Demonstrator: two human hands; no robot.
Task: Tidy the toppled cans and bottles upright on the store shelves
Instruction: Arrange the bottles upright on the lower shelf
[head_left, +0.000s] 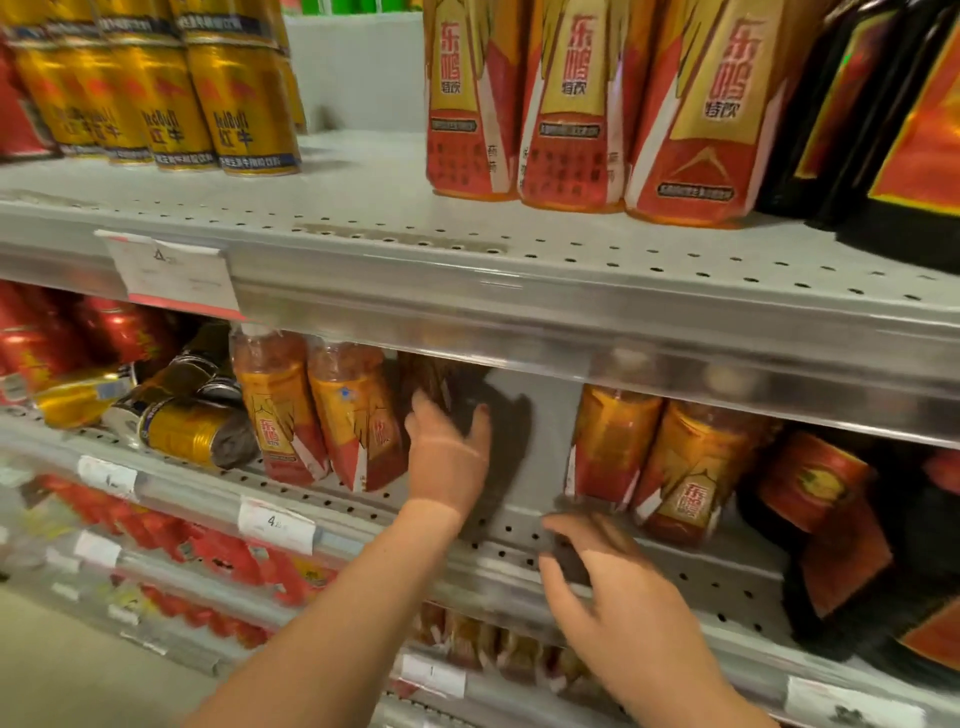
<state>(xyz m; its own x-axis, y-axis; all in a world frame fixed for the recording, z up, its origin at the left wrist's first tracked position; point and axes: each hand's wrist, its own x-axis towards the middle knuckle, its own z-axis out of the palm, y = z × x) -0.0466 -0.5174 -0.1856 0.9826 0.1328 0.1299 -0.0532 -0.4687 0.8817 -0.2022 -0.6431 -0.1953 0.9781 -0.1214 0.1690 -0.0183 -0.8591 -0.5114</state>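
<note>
Toppled cans (192, 431) lie untouched at the shelf's (727, 582) left end. Left grip (449, 457) spreads open beside upright bottles (358, 431); right grip (613, 597), at the front edge, is too blurred to judge. Next move, likely: reach left.

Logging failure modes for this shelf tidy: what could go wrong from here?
1. The left hand reaches into the gap beside an upright orange bottle; a sideways nudge could topple it.
2. The toppled gold cans lie near the front edge of the shelf; a bump might roll one off.
3. The right hand, blurred, works close to another front-row bottle and might clip it.
</note>
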